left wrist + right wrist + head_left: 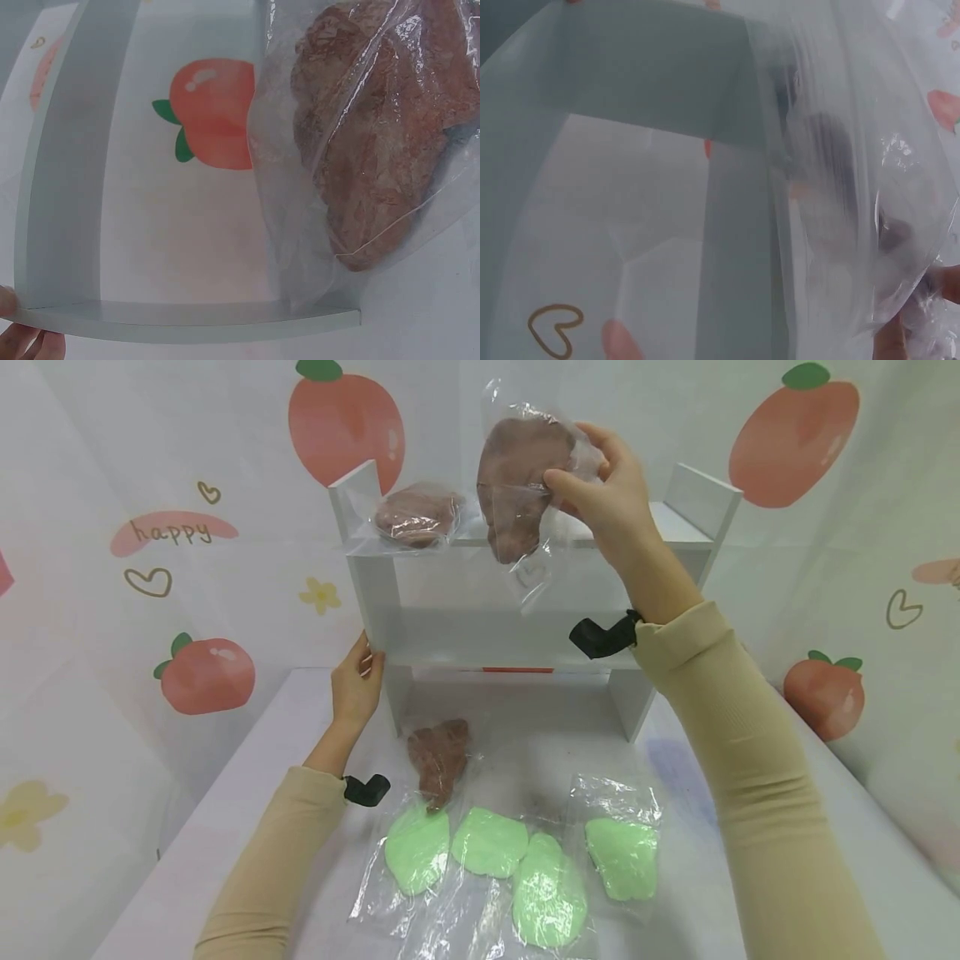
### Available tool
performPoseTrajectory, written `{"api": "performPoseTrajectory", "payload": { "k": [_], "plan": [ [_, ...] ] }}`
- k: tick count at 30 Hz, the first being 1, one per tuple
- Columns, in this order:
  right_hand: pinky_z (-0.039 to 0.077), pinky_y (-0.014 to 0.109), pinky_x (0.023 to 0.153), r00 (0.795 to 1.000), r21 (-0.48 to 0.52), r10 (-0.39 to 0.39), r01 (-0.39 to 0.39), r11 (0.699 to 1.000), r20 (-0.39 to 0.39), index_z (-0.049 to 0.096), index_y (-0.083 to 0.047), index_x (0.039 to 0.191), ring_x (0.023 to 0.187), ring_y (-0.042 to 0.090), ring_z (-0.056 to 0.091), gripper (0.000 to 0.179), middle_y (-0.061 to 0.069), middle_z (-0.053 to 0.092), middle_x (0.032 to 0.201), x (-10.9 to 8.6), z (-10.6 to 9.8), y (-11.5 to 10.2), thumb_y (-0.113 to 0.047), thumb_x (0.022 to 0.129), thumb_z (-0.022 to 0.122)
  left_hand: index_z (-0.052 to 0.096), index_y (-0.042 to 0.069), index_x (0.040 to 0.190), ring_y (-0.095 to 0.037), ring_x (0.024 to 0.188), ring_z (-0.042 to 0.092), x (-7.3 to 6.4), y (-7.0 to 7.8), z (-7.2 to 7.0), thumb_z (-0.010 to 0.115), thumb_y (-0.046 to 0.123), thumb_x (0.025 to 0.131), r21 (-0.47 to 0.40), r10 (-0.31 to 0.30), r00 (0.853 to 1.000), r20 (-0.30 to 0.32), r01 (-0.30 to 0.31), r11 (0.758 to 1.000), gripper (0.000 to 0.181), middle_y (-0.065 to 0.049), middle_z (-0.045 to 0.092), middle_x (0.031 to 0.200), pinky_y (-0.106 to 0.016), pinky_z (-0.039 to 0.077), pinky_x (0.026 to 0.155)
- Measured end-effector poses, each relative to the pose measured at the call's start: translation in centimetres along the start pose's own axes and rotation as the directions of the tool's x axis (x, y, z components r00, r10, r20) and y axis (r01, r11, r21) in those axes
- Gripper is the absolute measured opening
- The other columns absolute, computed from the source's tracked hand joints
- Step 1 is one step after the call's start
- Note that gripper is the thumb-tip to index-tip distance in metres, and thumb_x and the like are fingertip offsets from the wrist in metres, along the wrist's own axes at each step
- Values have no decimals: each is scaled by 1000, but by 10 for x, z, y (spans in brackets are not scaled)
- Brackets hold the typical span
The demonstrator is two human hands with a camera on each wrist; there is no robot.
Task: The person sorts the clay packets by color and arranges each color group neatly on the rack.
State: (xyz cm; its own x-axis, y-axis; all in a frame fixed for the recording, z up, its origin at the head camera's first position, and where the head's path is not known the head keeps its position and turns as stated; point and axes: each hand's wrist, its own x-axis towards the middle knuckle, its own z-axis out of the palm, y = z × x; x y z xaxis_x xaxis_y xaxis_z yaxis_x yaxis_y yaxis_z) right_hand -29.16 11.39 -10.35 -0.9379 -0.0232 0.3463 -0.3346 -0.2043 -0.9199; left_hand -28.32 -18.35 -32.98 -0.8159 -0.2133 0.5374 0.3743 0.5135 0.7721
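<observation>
My right hand (pixel 615 502) holds up a clear plastic bag with a flat brown piece (pixel 513 468) in it, pinched at its right side between thumb and fingers, in front of the white shelf's top board. In the right wrist view that clear bag (pixel 907 180) looms large and blurred beside the fingertips (pixel 891 341). My left hand (pixel 354 689) grips the left side panel (pixel 375 602) of the white shelf; the left wrist view has thumb and fingers on either side of the panel's edge. Another bagged brown piece (pixel 420 517) lies at the top board's left end.
A third bagged brown piece (pixel 441 760) lies on the white table at the shelf's foot. Nearer me are several bagged light-green pieces (pixel 491 843), one of them (pixel 622 860) apart on the right. Behind the shelf hangs a fruit-printed cloth (pixel 247 435).
</observation>
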Motion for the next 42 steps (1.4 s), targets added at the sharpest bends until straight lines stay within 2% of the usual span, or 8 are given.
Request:
{"api": "performPoseTrajectory", "payload": {
  "k": [8, 14, 18, 25, 29, 33, 36, 42],
  "plan": [
    [53, 30, 98, 995, -182, 93, -96, 979, -27, 46, -20, 134, 111, 18, 54, 59, 5, 46, 125, 12, 10, 4, 2, 82, 65, 43, 7, 139, -41, 109, 60, 0, 0, -1, 52, 10, 95, -1, -9, 1000, 3, 9, 1000, 45, -27, 57, 125, -42, 54, 91],
    [54, 25, 93, 988, -293, 149, -157, 943, -52, 44, -20, 135, 97, 13, 57, 59, 3, 47, 124, 19, 12, 4, -2, 83, 66, 44, 7, 139, -41, 110, 60, 0, -1, -1, 52, 9, 95, 0, -10, 1000, 5, 10, 1000, 45, -26, 57, 126, -42, 54, 91],
    [53, 25, 95, 985, -394, 161, -173, 903, -63, 43, -21, 136, 105, 14, 56, 60, 2, 47, 130, 23, 13, 5, -6, 84, 67, 44, 7, 139, -41, 109, 60, 0, -2, -1, 52, 9, 95, 3, -4, 1000, 0, 4, 1000, 45, -26, 57, 125, -42, 54, 90],
    [51, 22, 94, 987, -617, 146, -160, 771, -72, 37, -25, 142, 100, 8, 53, 66, 0, 39, 145, 27, 12, 10, -19, 84, 69, 44, 5, 138, -41, 108, 61, 1, -3, 0, 52, 9, 94, 6, 2, 1000, -7, -2, 1000, 45, -27, 57, 124, -42, 54, 90],
    [50, 22, 95, 986, -642, 155, -159, 750, -64, 35, -24, 143, 103, 8, 52, 66, 0, 34, 149, 28, 12, 12, -19, 85, 67, 44, 5, 138, -41, 109, 60, 1, -4, 1, 52, 10, 95, 3, -4, 1000, -2, 4, 1000, 45, -28, 57, 125, -42, 54, 90],
    [46, 22, 102, 985, -692, 152, -162, 704, -77, 34, -22, 144, 124, 12, 38, 66, -1, 31, 151, 30, 14, 13, -24, 86, 66, 44, 6, 139, -41, 109, 61, 2, -4, 1, 52, 10, 95, 2, -11, 1000, -1, 11, 1000, 45, -28, 57, 124, -41, 54, 90],
    [46, 21, 101, 984, -731, 162, -169, 661, -81, 30, -21, 145, 126, 12, 37, 68, -1, 29, 152, 31, 15, 13, -29, 87, 64, 44, 7, 139, -41, 108, 61, 2, -4, 1, 52, 10, 95, 4, -10, 1000, -3, 10, 1000, 45, -27, 58, 124, -41, 54, 90],
    [46, 22, 102, 977, -758, 207, -178, 628, -58, 19, -25, 149, 122, 14, 44, 71, -2, 20, 156, 32, 11, 10, -36, 90, 57, 43, 6, 139, -41, 109, 60, 2, -3, 1, 52, 9, 94, 1, -3, 1000, -1, 3, 1000, 45, -28, 57, 125, -42, 54, 90]
  ]
}}
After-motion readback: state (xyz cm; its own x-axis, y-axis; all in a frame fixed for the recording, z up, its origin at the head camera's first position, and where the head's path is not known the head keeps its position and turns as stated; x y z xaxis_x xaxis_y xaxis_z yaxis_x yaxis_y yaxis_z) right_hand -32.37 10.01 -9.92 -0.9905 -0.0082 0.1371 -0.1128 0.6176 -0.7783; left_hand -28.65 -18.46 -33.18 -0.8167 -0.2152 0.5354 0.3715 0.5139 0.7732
